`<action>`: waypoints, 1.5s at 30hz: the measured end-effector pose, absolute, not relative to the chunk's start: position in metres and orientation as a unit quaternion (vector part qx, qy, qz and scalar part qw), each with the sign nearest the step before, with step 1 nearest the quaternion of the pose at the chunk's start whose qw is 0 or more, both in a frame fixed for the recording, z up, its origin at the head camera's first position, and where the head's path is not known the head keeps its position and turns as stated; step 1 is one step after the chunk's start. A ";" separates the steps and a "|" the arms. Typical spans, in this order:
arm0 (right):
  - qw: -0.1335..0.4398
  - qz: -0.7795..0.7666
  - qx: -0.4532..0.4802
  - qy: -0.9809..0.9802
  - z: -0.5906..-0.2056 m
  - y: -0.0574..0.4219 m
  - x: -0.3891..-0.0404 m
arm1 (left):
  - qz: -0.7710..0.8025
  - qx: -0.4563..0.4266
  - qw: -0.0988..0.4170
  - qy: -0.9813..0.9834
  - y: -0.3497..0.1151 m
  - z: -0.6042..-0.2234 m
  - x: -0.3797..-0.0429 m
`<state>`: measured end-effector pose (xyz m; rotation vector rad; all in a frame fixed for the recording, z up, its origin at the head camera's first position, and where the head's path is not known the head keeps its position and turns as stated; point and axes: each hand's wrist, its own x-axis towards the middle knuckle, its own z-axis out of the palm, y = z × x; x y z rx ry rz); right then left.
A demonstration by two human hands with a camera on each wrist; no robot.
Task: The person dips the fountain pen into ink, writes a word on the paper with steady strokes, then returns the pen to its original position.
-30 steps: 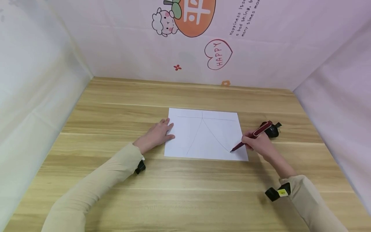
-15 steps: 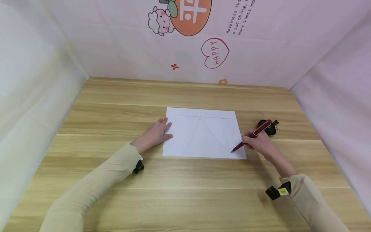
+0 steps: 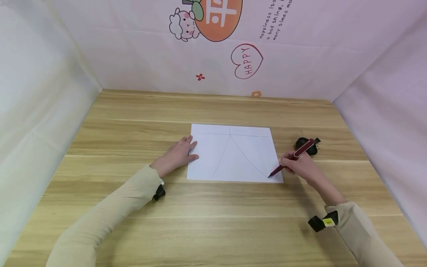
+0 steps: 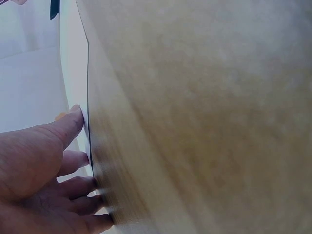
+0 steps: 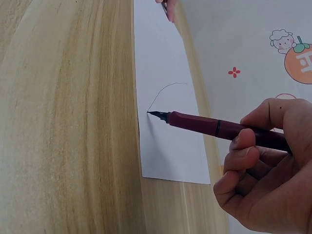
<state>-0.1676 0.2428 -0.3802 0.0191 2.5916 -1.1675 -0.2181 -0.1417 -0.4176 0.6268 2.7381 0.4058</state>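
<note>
A white sheet of paper (image 3: pixel 247 159) lies flat on the wooden table, bearing thin dark strokes: one across the top, a short one crossing it, and two that slant down and apart. My right hand (image 3: pixel 300 165) pinches a dark red fountain pen (image 5: pixel 195 124). In the right wrist view its black nib meets the paper at the end of the right slanting stroke, near the lower right corner. My left hand (image 3: pixel 176 155) rests with spread fingers on the paper's left edge; in the left wrist view the thumb and fingertips (image 4: pixel 75 114) lie along that edge.
A small black object (image 3: pixel 311 149) sits on the table (image 3: pixel 213 222) just beyond my right hand, partly behind the pen. White cloth walls (image 3: pixel 146 63) with printed drawings enclose the table at the back and both sides.
The pen tip has moved slightly right and down, lengthening the right slanting stroke. My left hand keeps its place on the paper. The head view has shifted a little.
</note>
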 end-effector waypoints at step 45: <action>0.005 -0.633 0.020 0.774 -0.376 0.259 -0.158 | 0.151 0.220 0.150 0.952 -0.143 -0.415 -0.214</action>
